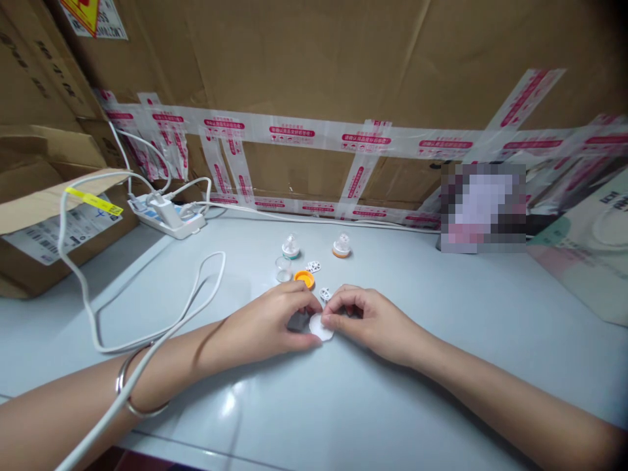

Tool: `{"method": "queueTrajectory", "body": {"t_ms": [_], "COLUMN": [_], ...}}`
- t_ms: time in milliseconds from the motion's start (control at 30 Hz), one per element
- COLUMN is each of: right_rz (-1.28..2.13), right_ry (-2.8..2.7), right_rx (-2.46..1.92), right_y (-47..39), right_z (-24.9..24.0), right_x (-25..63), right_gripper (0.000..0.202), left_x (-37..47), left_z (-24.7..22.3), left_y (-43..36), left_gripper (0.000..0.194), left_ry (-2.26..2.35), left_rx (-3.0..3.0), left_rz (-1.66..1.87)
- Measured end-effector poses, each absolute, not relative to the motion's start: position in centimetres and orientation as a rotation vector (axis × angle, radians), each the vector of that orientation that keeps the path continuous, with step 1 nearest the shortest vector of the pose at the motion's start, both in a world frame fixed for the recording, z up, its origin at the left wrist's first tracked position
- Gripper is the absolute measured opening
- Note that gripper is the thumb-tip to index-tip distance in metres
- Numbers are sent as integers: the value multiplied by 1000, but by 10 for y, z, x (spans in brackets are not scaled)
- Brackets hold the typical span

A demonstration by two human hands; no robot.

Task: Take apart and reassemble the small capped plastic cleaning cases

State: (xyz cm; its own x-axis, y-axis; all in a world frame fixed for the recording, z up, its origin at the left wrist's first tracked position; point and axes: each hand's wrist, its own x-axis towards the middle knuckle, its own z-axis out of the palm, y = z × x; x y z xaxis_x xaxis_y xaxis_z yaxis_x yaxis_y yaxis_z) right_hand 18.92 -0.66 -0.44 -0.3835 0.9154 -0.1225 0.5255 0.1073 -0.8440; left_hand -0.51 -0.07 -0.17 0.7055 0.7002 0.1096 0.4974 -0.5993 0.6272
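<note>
A small white round disc (321,327) with a slightly uneven rim lies between my two hands, low over the table. My left hand (277,318) curves around its left side, thumb and fingers at the edge. Thumb and forefinger of my right hand (375,322) pinch together at the upper right of the disc, partly covering it. Just beyond my fingers are a white slotted piece (324,294), an orange ring-shaped cap (304,279), a patterned white piece (313,266) and a clear small cup (283,269). Farther back stand two clear-domed pieces, one green-based (291,246), one orange-based (341,245).
A white cable (88,294) loops across the left side and over my left forearm. Behind it sits a power strip (167,214) with plugs. An open cardboard box (63,222) stands left, taped cardboard (314,65) behind, a pale box (589,242) right.
</note>
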Motion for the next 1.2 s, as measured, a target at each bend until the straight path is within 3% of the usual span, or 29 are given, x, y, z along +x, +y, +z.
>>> {"method": "queueTrajectory", "body": {"t_ms": [333, 700, 1200], "right_rz": [1038, 434, 795], "right_ry": [-1985, -2399, -2266], "right_rx": [-1375, -909, -1075], "right_y": [-12, -11, -6], "right_z": [-8, -11, -1], "right_x": [186, 196, 203], "right_gripper": [5, 10, 8], "left_x": [-5, -4, -5], "left_z": [-3, -3, -5], "left_y": [-1, -2, -4], "left_gripper": [20, 13, 18], "left_ry": [890, 918, 929], "left_rx": [2350, 2373, 2346], "left_rz": [465, 478, 498]}}
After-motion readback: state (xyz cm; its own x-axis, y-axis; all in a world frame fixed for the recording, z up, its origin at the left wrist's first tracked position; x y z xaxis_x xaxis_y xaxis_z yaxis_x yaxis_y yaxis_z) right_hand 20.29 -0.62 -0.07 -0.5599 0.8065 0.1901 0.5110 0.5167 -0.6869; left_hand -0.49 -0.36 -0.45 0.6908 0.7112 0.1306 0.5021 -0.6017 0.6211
